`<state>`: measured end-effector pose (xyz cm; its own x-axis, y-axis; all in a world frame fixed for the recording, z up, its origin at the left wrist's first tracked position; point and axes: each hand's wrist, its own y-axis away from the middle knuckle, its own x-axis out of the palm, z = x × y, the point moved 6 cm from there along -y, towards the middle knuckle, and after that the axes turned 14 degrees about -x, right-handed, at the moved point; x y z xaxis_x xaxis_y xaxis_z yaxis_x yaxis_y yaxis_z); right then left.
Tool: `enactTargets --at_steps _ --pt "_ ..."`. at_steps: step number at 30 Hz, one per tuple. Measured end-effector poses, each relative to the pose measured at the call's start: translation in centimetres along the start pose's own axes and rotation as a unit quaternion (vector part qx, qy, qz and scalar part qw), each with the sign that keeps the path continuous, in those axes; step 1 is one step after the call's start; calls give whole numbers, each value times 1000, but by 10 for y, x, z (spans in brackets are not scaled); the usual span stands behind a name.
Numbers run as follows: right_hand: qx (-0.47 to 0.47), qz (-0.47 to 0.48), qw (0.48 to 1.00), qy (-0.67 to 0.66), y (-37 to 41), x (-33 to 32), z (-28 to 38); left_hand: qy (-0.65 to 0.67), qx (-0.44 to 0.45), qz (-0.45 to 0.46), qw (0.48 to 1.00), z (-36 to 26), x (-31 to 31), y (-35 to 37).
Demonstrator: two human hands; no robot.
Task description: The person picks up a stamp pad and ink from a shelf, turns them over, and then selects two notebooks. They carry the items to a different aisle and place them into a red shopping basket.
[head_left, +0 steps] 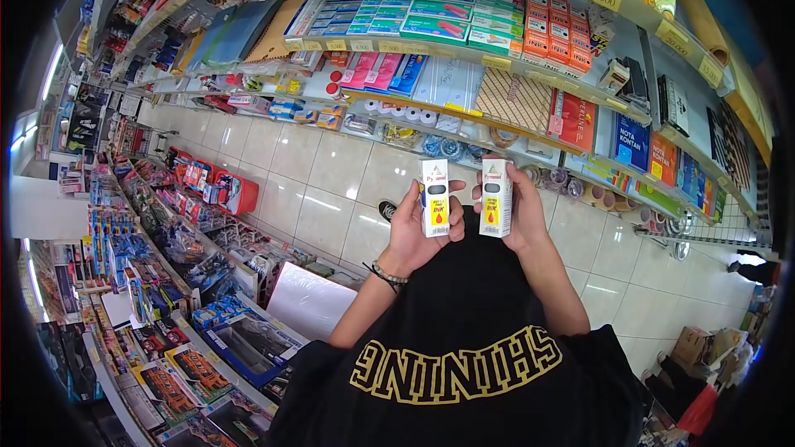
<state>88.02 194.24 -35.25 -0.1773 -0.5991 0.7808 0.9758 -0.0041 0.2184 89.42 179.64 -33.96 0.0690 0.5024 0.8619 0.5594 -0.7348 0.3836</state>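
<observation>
My left hand (406, 236) grips a small white-and-yellow ink box (435, 199) upright, fingers wrapped round its side and lower edge. A second ink box (495, 199) of the same look is in my right hand (524, 215), held between thumb and fingers. Both boxes show a red drop and the word INK, and they stand side by side with a gap between them, in front of my black shirt (464, 298). A beaded bracelet (389, 276) circles my left wrist.
Ahead, a shelf (331, 37) carries orange ink boxes (555, 29), green-and-white boxes (435, 21) and receipt books (631, 142). A toy display (190, 265) runs along the left, with a red basket (240, 194) beside it. Tiled floor (323, 174) lies between. Cartons (691, 343) sit at lower right.
</observation>
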Motion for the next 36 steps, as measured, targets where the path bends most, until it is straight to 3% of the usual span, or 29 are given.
enactTargets --at_steps 5,7,9,11,12,15,17,20,24,26,28,31,33,36 --pt "26 -21 999 -33 1 0 -2 7 -10 2 1000 -1 0 0" --pt "33 61 996 -58 1 3 -4 11 -13 18 1000 0 -3 -1" --pt "34 63 995 -64 3 7 -3 15 -15 35 999 0 4 -1" --pt "37 65 995 -69 5 12 -1 -5 -7 -60 998 0 4 1" --pt "38 61 995 -73 6 14 1 -5 -7 -60 998 1 4 1" --pt "27 43 997 -57 7 9 -2 1 -6 -51 999 2 3 3" --pt "16 28 999 -38 7 3 -5 -21 -3 17 1000 3 0 3" --pt "0 28 999 15 5 1 -8 -39 -13 43 998 11 -9 3" --pt "-27 4 999 24 0 1 -17 -57 -18 33 998 11 -4 3" --pt "-36 -2 999 28 0 0 -17 -34 -38 -79 996 13 -6 5" --pt "49 16 999 1 5 3 -22 -57 -19 -83 995 14 -17 3" --pt "67 1 997 -27 3 -2 -27 -110 9 -73 991 9 -13 2" --pt "31 -37 998 41 -1 0 -30 -124 46 -140 981 5 -12 5" --pt "-46 -79 993 81 -3 1 -30 -143 76 -127 979 5 -17 2"
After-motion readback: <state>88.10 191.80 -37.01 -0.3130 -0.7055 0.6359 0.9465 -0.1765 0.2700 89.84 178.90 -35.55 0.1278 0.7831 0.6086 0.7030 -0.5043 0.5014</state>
